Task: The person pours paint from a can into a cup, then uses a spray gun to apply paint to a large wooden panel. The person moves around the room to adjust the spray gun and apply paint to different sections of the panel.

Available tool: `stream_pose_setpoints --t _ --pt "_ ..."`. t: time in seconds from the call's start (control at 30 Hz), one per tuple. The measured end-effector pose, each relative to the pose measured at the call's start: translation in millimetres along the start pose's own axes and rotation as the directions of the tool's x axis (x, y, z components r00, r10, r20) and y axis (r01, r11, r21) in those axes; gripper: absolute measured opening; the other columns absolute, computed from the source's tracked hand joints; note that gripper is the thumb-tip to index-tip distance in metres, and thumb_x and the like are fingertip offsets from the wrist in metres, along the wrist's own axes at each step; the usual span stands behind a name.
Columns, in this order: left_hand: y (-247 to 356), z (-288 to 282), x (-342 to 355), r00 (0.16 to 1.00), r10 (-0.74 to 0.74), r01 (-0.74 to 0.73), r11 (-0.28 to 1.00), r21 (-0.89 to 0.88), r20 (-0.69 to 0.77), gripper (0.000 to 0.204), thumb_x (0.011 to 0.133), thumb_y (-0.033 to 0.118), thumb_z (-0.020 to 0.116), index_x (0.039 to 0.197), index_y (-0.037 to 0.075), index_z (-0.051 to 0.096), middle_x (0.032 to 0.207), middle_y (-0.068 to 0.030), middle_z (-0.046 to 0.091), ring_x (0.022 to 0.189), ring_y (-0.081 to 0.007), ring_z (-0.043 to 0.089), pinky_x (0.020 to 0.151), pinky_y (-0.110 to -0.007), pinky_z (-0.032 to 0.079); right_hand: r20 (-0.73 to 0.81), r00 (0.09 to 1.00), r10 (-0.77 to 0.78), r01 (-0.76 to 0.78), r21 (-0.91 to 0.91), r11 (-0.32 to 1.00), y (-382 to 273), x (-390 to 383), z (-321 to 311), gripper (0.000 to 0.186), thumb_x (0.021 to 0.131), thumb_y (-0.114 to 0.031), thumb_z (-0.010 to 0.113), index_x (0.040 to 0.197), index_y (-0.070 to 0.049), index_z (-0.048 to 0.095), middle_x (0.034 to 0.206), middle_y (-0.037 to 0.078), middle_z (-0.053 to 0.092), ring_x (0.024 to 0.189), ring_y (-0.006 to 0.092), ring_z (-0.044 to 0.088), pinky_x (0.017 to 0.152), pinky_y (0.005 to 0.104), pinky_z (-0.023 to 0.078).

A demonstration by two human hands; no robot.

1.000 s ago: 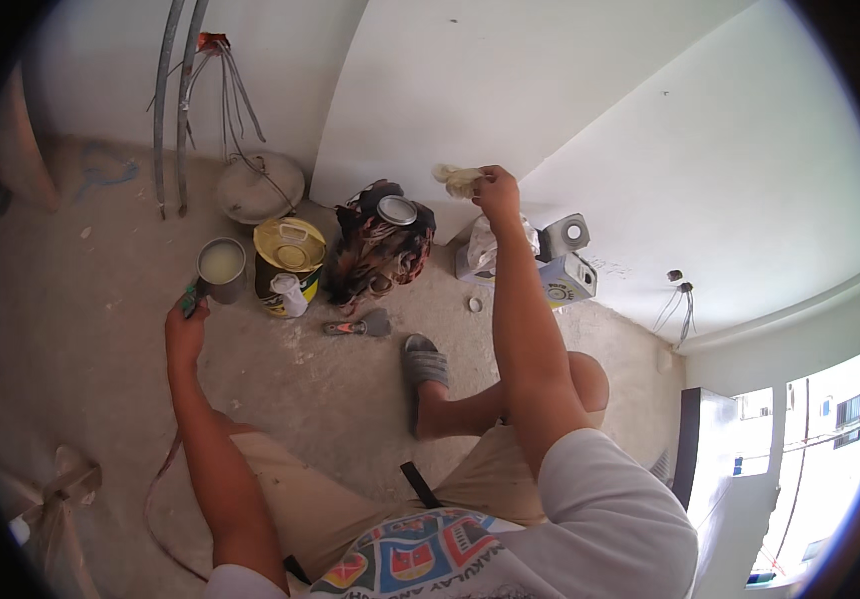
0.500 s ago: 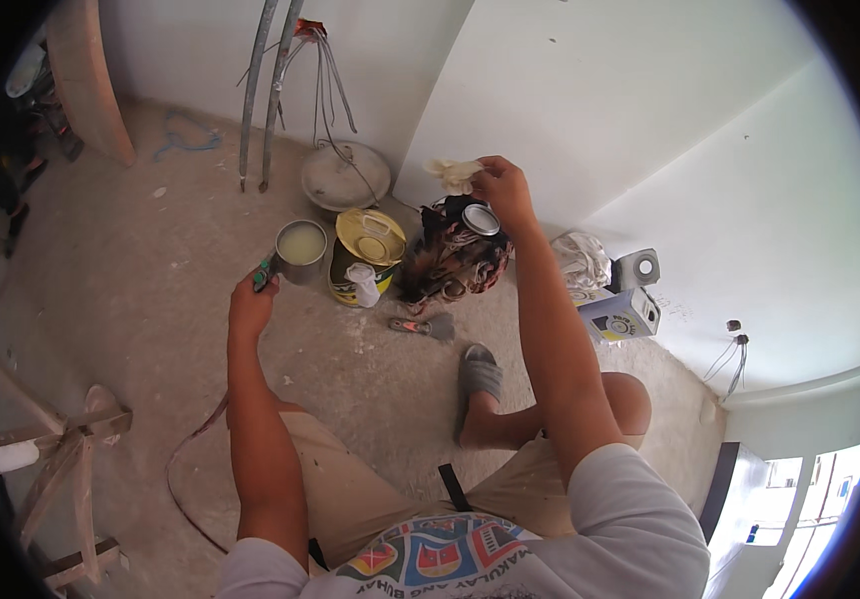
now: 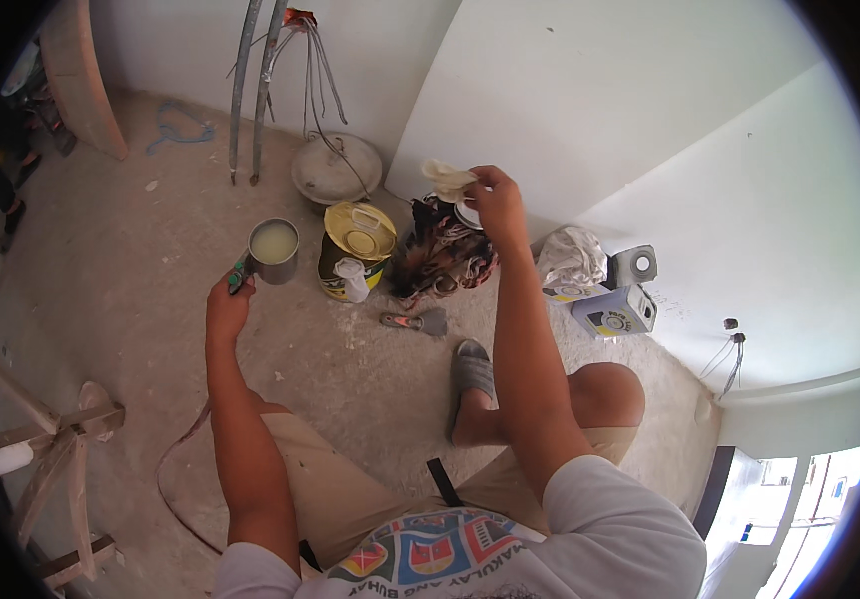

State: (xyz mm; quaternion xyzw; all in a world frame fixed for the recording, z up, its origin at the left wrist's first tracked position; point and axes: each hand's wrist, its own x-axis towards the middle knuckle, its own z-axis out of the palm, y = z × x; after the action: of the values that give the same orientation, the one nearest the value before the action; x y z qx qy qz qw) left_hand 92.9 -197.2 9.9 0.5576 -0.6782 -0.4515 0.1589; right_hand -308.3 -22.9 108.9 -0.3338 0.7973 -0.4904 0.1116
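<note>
My left hand [image 3: 228,304] is closed round the dark and green grip of what looks like a spray gun, mostly hidden by the fingers. Its open metal cup [image 3: 274,262] holds a pale yellowish liquid. A thin hose [image 3: 168,499] trails down from behind my left forearm. Raised near the wall, my right hand [image 3: 498,205] pinches a crumpled off-white cloth [image 3: 447,180]. Below it, a round silvery lid [image 3: 467,215] shows partly behind the hand, over a heap of dark patterned rags [image 3: 440,262]. Between my hands stands a paint can [image 3: 345,262] with its gold lid tilted up and a white rag on its side.
A putty knife [image 3: 415,321] lies on the concrete floor by my sandalled foot [image 3: 472,374]. Rectangular tins [image 3: 614,311] and a plastic-wrapped bundle [image 3: 572,258] stand along the right wall. Further back are a dusty round lid [image 3: 338,168] and hanging conduits [image 3: 268,95]. Wooden framing [image 3: 75,439] stands at left.
The view has shifted slightly, so most things sit further left. My left hand and the cup have moved a little left, away from the paint can. Both hands keep their holds.
</note>
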Motion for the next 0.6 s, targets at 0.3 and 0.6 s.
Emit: stream_pose_setpoints --t 0.3,0.6 --pt "0.0 13.2 8.8 0.999 -0.033 0.036 0.995 -0.097 0.032 0.042 0.096 0.022 0.066 0.131 0.0 0.065 0.099 -0.013 0.073 0.092 -0.0239 0.067 0.087 -0.034 0.048 0.207 0.973 -0.105 0.121 -0.063 0.991 18.1 -37.7 94.8 0.029 0.092 -0.01 0.061 0.118 0.002 0.067 0.095 0.019 0.073 0.088 0.0284 0.072 0.082 0.0386 0.056" --pt "-3.3 17.2 11.2 0.997 0.07 -0.069 0.995 -0.071 0.014 0.036 0.095 0.022 0.067 0.123 0.001 0.067 0.095 -0.0142 0.072 0.088 -0.0244 0.067 0.084 -0.035 0.049 0.353 0.913 -0.204 0.278 -0.172 0.945 17.6 -58.9 116.5 0.043 0.084 0.0 0.056 0.127 -0.002 0.064 0.114 0.03 0.068 0.11 0.0454 0.064 0.096 0.0478 0.051"
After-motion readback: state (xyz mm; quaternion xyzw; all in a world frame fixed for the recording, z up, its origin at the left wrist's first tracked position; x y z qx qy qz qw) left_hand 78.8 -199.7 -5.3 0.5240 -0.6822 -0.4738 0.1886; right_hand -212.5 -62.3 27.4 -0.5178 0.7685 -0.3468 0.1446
